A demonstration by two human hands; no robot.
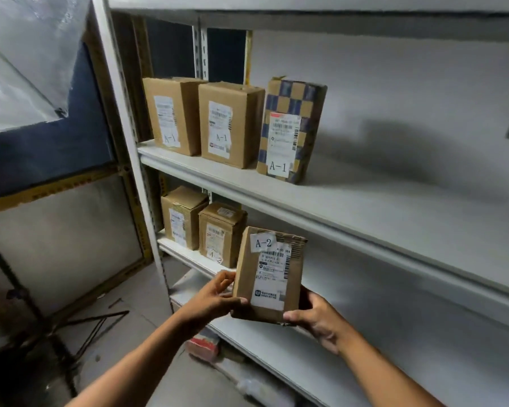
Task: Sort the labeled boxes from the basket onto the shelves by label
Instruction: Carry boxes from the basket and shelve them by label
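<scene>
At nine o'clock of the view, beside the white shelf upright [121, 118], a black tripod [80, 327] stands on the grey floor. At eleven o'clock, on the upper shelf [350, 207], three boxes stand upright in a row: a brown A-1 box [171, 116] at the left end, a second A-1 box [228, 124] touching its right side, and a blue-and-tan checkered A-1 box [291, 130] just beside that one. On the middle shelf [188, 255] below, near seven o'clock of that row, a small unlabelled-looking carton [181, 217] stands at the left end, its code too blurred to read, with an A-2 carton [221, 233] just to its right. At the centre of the view, in front of the middle shelf's edge and clear of it, both hands hold a flat brown A-2 box [271, 274] upright, label facing the camera. The left hand [215, 298] pinches its lower left edge, thumb on the front. The right hand [315, 315] grips the lower right corner, thumb across the front and fingers behind. A red-and-white package [203, 345] lies at six o'clock beneath the lowest shelf.
</scene>
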